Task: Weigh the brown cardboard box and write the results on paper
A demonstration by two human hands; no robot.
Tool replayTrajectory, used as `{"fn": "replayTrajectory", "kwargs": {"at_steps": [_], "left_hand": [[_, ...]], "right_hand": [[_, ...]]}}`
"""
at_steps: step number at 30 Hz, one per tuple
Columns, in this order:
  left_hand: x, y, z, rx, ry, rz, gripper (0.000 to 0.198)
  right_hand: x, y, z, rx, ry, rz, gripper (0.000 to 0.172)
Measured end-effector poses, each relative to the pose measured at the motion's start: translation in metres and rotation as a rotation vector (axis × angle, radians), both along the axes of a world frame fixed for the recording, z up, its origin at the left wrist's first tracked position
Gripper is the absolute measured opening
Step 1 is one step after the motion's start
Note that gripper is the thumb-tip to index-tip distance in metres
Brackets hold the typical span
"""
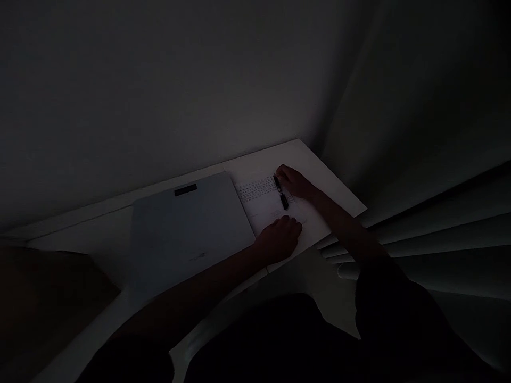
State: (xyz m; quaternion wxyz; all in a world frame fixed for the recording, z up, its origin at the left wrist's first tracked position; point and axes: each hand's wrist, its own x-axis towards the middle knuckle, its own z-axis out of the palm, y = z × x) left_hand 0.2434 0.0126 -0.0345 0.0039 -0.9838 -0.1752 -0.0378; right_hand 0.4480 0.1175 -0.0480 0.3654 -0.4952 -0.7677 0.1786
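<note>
In dim light, a white printed sheet (261, 205) lies on a pale tabletop (325, 197). On it rests a slim black object (284, 201) in two dark sections, perhaps a pen. My right hand (293, 182) is closed at the sheet's far right side, its fingertips touching or close to the black object's upper end. Across the near edge of the sheet lies my left hand (281, 238), knuckles up and fingers curled in. Whatever is under the fingers of either hand is hidden.
Left of the sheet lies a flat grey slab with a small dark window, like a bathroom scale (187, 229). A brown shape (48, 303) stands at the lower left. Behind the table rises a wall (159, 96); pale folds of cloth (431, 229) hang at right.
</note>
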Motion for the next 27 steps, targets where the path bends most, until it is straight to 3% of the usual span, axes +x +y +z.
{"fn": "replayTrajectory", "kwargs": {"at_steps": [4,8,13,19,27], "left_hand": [[0.001,0.000,0.000,0.032,0.023,-0.006,0.027],[0.002,0.000,0.002,0.079,0.045,-0.024,0.028],[-0.012,-0.005,0.004,0.294,-0.020,-0.121,0.028],[-0.073,-0.017,0.012,0.383,-0.076,-0.073,0.029],[-0.181,-0.048,0.026,0.507,-0.211,0.172,0.027]], "right_hand": [[-0.002,0.001,0.002,-0.011,-0.011,-0.092,0.028],[0.000,0.001,0.002,-0.019,-0.083,-0.098,0.033],[0.001,-0.002,0.001,-0.023,-0.114,-0.113,0.039],[0.004,-0.004,0.003,-0.052,-0.169,-0.111,0.042],[0.004,0.001,-0.003,-0.047,-0.300,-0.200,0.040]]}}
